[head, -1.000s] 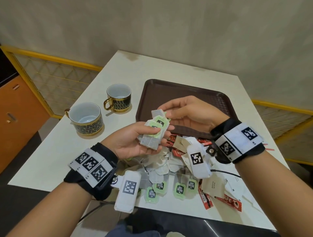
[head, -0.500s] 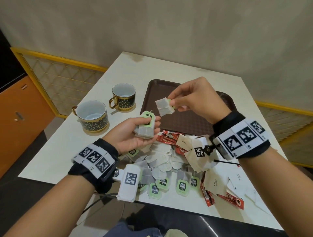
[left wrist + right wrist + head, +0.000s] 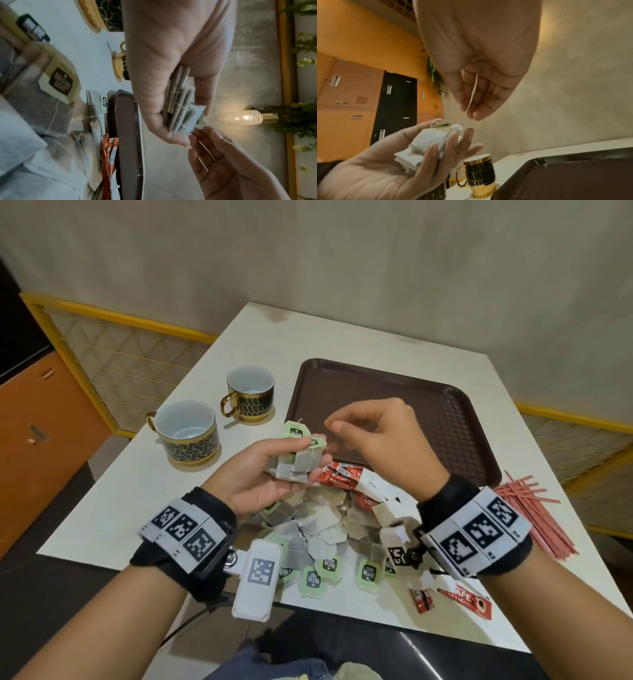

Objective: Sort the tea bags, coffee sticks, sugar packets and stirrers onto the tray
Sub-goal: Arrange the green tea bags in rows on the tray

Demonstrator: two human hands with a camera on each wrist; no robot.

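Observation:
My left hand (image 3: pixel 260 474) lies palm up above the table and grips a stack of grey tea bags (image 3: pixel 298 465) with green tags. The same stack (image 3: pixel 181 106) shows edge-on in the left wrist view. My right hand (image 3: pixel 370 429) hovers just right of the stack, over the near edge of the brown tray (image 3: pixel 394 385). Its fingers are curled and pinch a thin white tea bag string (image 3: pixel 473 93). Below my hands lies a pile of loose tea bags (image 3: pixel 318 529) mixed with red coffee sticks (image 3: pixel 342 474). Red stirrers (image 3: pixel 527 508) fan out at the right.
Two black and gold cups (image 3: pixel 186 433) (image 3: pixel 251 393) stand left of the tray. More red coffee sticks (image 3: pixel 466 599) lie by the table's front edge. A yellow-framed railing borders the table's left and right sides. The wall is behind.
My right hand, which held a tea bag up over the tray, has come down to the left hand. That bag now lies on the stack, and only the string is between the right fingers.

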